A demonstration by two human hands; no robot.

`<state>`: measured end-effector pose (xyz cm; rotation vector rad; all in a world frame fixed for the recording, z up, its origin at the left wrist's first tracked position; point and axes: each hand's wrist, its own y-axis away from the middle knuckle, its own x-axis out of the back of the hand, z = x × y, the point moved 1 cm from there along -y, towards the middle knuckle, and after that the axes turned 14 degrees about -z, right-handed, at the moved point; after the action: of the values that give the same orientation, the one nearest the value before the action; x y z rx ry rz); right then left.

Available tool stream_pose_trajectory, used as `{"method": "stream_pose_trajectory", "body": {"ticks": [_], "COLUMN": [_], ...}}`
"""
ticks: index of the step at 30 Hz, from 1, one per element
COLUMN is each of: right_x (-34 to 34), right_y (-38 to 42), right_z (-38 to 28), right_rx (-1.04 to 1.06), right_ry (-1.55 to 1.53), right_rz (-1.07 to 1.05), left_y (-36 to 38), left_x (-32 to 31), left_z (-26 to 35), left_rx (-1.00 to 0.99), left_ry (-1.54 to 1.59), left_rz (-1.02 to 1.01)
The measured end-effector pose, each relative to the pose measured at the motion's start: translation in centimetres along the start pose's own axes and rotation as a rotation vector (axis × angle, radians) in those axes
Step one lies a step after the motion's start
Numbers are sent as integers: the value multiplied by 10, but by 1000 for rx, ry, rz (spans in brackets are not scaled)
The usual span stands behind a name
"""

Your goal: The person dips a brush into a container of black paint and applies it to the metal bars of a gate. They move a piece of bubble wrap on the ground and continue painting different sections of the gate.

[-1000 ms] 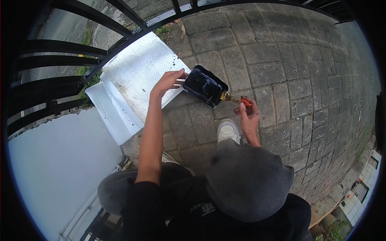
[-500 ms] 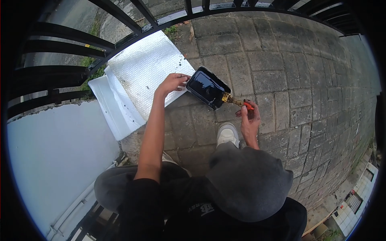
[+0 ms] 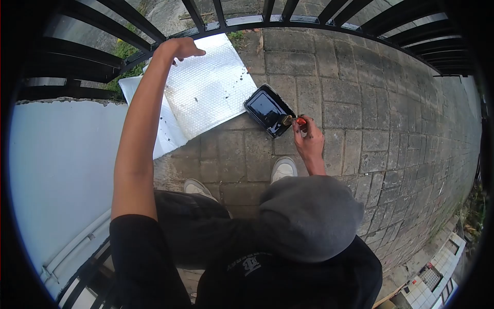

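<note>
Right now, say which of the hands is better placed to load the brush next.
Right, I'd judge: the right hand holds the brush at the tray; the left hand is by the fence.

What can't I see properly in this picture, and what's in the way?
Head view: the bristle tips of the brush, lost against the dark liquid.
Head view: most of the brush's handle, covered by the right hand.
Head view: some fingers of the left hand, hidden by the hand itself.
Head view: the fence, cut off by the top edge.

Grey block paving (image 3: 342, 90), pale wall (image 3: 62, 165), white pipe (image 3: 77, 244), grass (image 3: 125, 50), daylight
</note>
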<state>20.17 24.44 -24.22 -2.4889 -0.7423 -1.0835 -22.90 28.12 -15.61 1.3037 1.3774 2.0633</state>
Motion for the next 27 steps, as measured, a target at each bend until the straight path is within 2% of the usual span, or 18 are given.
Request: {"method": "stream_pose_trajectory", "body": {"ticks": [3, 5, 7, 8, 9, 11, 13, 15, 17, 19, 20, 21, 23, 24, 25, 26, 27], "right_x": [-4, -2, -6, -6, -3, -1, 2, 9, 13, 12, 5, -4, -20, -27, -22, -22, -23], "right_y": [-3, -4, -5, -3, -2, -1, -1, 0, -1, 0, 3, 8, 15, 17, 18, 16, 12], "right_z": [-3, -9, -9, -8, -9, -12, -11, -16, -13, -6, 8, 22, 33, 39, 23, 8, -2], "right_rx": [-30, -43, -79, -122, -115, -95, -97, -199, -278, -274, -250, -193, -134, -79, -125, -147, -176], "right_ry": [45, 58, 63, 63, 85, 88, -18, -217, -475, -575, -546, -521, -483, -411, -261, -219, -173], "right_rz": [-51, -38, -65, -100, -96, -22, 8, 138, 169, 181, 157, 158, 139, 158, 112, 73, 40], "left_y": [24, 30, 22, 17, 20, 25, 15, 13, 20, 8, -5, 9, -24, -25, -34, -50, -59], "left_x": [21, 13, -4, -9, -13, -9, -7, -2, -4, -10, -14, -16, -20, -26, -30, -32, -30], "left_z": [-18, -33, -50, -60, -63, -68, -87, -102, -112, -127, -131, -127, -136, -136, -137, -139, -139], "left_rx": [13, 4, -17, 50, 117, 96, 49, -60, -23, 31, 108, 89, 50, 9, -3, 20, 70], "left_ry": [61, 110, 210, 177, 145, 189, 306, 398, 388, 302, 283, 273, 332, 345, 374, 393, 441], "left_rz": [79, 82, 44, -20, -80, -64, -34, 60, 59, 28, 74, 74, 104, 196, 225, 211, 116]}}
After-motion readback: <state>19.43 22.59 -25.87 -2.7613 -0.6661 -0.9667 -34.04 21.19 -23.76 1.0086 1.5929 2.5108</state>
